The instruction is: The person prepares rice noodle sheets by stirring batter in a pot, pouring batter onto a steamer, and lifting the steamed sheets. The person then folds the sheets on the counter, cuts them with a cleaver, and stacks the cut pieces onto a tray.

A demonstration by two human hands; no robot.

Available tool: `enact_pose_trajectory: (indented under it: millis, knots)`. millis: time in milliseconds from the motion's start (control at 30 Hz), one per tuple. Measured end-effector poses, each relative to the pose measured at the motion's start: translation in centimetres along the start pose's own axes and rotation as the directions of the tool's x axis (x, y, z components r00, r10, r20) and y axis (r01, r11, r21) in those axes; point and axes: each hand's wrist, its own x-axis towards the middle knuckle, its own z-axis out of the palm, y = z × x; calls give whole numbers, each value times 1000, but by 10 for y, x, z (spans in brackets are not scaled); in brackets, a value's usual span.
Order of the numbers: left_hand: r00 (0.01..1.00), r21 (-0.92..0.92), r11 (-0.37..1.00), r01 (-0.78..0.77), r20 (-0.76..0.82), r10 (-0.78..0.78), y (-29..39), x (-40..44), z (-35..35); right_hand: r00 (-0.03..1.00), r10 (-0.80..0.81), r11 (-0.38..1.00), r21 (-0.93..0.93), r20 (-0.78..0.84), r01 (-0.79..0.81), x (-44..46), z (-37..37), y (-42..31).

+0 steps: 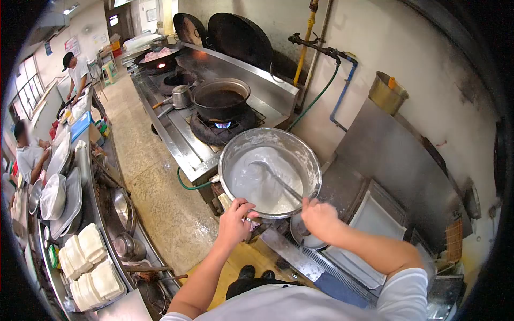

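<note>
1. Bowl [306,155] beside the stove's [276,96] near end; left hand [234,223] grips its rim, right hand [321,218] the ladle [285,185].
2. White mixture [241,179] seems largely blended.
3. Residue on the wall remains unmixed; full smoothness, cannot tell.

Bowl [234,193] before the stove [170,140], white mixture [262,174] in it, pot [220,107] on the burner [214,134].

Bowl mix [241,174] greyish white; flame [223,125] blue; wall pipe [311,24] yellow; stool [110,68] seemingly pale green.
</note>
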Motion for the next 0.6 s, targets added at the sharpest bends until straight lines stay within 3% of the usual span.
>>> enact_pose_trajectory:
  millis: [100, 133, 233, 300, 367, 467, 500, 567, 600]
  knots:
    - [999, -20, 999, 43, 23, -43, 5, 0, -2, 989, -41, 999, 23, 139, 38, 6, -14, 33]
    - [999, -12, 999, 39, 22, -38, 6, 0, -1, 974, -146, 989, 60, 173, 138, 8, -27, 45]
    - [1000, 6, 1000, 23, 14, -23, 4, -1, 0, 860, -131, 985, 163, 494, 56, 20, -96, 56]
    - [1000, 11, 1000, 8, 5, -8, 4, -2, 0, 769, -181, 983, 140, 613, 120, 39, -100, 67]
    - [1000, 13, 1000, 12, -2, -12, 3, -2, 2, 739, -156, 967, 255, 656, -21, 36, -116, 62]
    - [1000, 2, 1000, 25, 1, -25, -1, -2, 5, 894, -261, 921, 373, 364, 116, 30, -54, 47]
    - [999, -4, 999, 33, 6, -33, -1, -2, 5, 901, -194, 937, 345, 389, 53, 15, -66, 25]
    - [999, 0, 999, 32, 6, -32, 0, -2, 4, 989, -127, 963, 247, 82, 103, 3, -28, 1]
    - [999, 1, 1000, 31, 8, -31, 1, -2, 3, 997, -74, 986, 152, 24, 69, 0, -14, -6]
